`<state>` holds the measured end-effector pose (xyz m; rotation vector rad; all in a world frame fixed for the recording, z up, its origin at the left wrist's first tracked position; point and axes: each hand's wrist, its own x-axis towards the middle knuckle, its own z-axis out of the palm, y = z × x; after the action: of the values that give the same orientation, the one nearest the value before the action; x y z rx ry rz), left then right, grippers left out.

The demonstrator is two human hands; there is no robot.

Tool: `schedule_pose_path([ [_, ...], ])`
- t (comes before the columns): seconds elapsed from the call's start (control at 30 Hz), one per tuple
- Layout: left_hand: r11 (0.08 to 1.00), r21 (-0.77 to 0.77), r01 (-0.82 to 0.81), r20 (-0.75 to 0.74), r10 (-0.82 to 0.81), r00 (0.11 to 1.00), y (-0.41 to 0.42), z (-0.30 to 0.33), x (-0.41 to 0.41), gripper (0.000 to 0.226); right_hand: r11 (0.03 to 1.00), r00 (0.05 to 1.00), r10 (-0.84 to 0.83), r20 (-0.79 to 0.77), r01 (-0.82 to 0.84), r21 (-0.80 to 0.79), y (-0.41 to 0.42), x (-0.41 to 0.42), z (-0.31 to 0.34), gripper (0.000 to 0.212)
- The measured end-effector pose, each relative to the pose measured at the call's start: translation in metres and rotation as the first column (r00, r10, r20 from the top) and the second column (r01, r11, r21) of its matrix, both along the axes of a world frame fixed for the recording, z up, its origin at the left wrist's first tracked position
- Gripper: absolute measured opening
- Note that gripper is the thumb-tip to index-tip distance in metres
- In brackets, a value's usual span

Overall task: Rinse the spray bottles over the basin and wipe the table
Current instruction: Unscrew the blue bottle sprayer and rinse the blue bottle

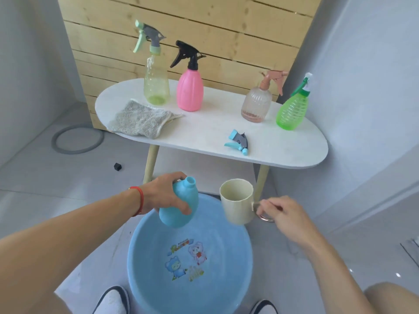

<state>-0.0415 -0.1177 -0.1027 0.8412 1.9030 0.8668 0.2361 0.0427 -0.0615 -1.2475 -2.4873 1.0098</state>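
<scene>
Blue bottle (178, 206) and cream cup (238, 201) held over the basin (158, 257).
The uncapped bottle is gripped by the left hand (166, 193); the cup handle, at 3 o'clock, is pinched by the right hand (284, 215).

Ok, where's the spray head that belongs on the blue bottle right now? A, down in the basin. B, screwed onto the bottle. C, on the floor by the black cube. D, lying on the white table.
D: the blue bottle in the left hand has a bare open neck, and a blue and grey spray head lies loose on the white table, in front of the pinkish clear bottle.
</scene>
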Motion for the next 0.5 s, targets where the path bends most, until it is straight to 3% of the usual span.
schedule_pose_path([
  [0.07, 1.0, 0.013, 0.013, 0.01, -0.013, 1.0, 0.004, 0.005, 0.004, 0.065, 0.987, 0.974, -0.099, -0.203, 0.069, -0.148, 0.012, 0.018, 0.032, 0.036],
  [0.2, 0.999, 0.035, 0.02, 0.027, -0.021, 0.999, 0.01, 0.01, 0.012, 0.063, 0.92, 0.783, -0.36, -0.507, 0.209, -0.331, 0.055, 0.023, 0.055, 0.039],
  [0.3, 0.999, 0.043, 0.019, 0.025, -0.02, 0.999, 0.015, 0.015, 0.017, 0.062, 0.897, 0.723, -0.437, -0.535, 0.309, -0.316, 0.084, 0.002, 0.054, 0.037],
  [0.5, 0.998, 0.066, -0.002, 0.057, -0.002, 0.998, 0.021, 0.02, 0.02, 0.062, 0.881, 0.746, -0.473, -0.469, 0.411, -0.235, 0.123, -0.028, 0.037, 0.031],
])
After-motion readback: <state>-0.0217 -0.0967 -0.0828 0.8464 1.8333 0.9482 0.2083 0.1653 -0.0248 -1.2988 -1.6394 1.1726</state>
